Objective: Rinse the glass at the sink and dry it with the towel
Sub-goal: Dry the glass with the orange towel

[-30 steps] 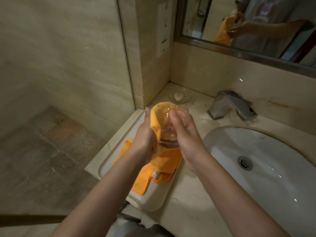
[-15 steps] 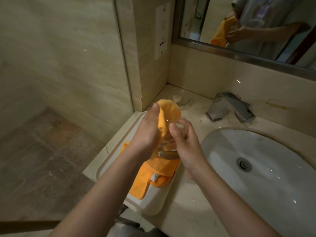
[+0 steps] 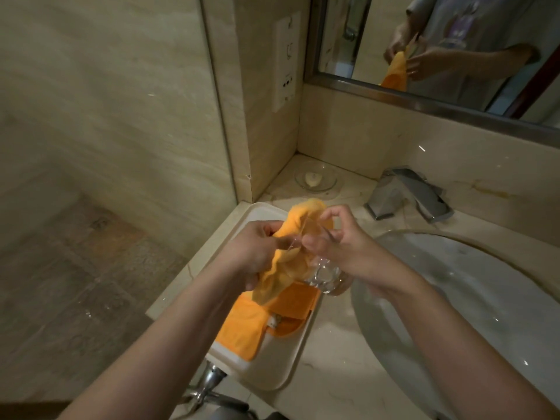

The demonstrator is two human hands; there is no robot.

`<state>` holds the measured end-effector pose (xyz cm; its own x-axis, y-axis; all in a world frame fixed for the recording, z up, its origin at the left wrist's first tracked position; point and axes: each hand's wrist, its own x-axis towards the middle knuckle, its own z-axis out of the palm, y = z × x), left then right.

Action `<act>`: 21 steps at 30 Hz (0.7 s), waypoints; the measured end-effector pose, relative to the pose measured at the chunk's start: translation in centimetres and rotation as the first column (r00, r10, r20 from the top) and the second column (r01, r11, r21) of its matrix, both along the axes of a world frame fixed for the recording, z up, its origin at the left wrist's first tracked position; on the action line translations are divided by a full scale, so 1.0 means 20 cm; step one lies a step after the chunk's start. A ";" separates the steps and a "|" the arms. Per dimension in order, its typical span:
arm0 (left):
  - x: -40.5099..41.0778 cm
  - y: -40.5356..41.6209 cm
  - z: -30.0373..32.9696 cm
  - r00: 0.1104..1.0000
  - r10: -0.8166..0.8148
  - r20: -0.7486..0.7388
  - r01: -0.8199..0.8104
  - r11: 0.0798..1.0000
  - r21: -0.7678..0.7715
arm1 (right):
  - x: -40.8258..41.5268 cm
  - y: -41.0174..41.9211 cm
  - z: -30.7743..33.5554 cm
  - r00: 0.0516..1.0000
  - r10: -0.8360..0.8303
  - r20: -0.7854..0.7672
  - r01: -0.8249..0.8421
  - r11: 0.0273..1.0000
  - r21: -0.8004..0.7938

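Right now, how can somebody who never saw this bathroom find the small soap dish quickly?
Start at the chrome faucet behind the white sink. Look left along the counter into the wall corner, below the mirror. The soap dish there is shallow clear glass holding a pale soap piece, unlike the big white tray.

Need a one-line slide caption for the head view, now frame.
Left hand works an orange cloth towel into a clear drinking glass held by the right hand, beside the white oval sink.
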<state>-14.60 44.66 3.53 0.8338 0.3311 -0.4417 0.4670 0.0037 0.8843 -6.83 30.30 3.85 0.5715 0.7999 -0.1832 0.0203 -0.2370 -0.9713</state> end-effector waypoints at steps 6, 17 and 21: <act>-0.02 -0.04 0.00 0.982 0.186 -0.022 -0.187 0.964 -0.190 | -0.04 -0.03 -0.05 0.978 -0.161 0.134 0.154 0.986 0.057; -0.05 -0.07 0.07 0.971 0.083 0.225 -0.076 0.996 -0.042 | 0.01 -0.04 0.05 0.885 -0.045 -0.464 -0.041 0.984 -0.174; -0.02 -0.07 0.06 0.970 0.153 0.188 -0.148 0.988 -0.037 | 0.00 -0.02 0.03 0.840 -0.151 -0.521 0.079 0.984 -0.157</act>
<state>-14.93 43.35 4.75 0.8444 0.4507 -0.2894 0.2835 0.0824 0.9554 -6.84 29.88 4.52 0.4453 0.6847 -0.5770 -0.5227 -0.3244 -0.7884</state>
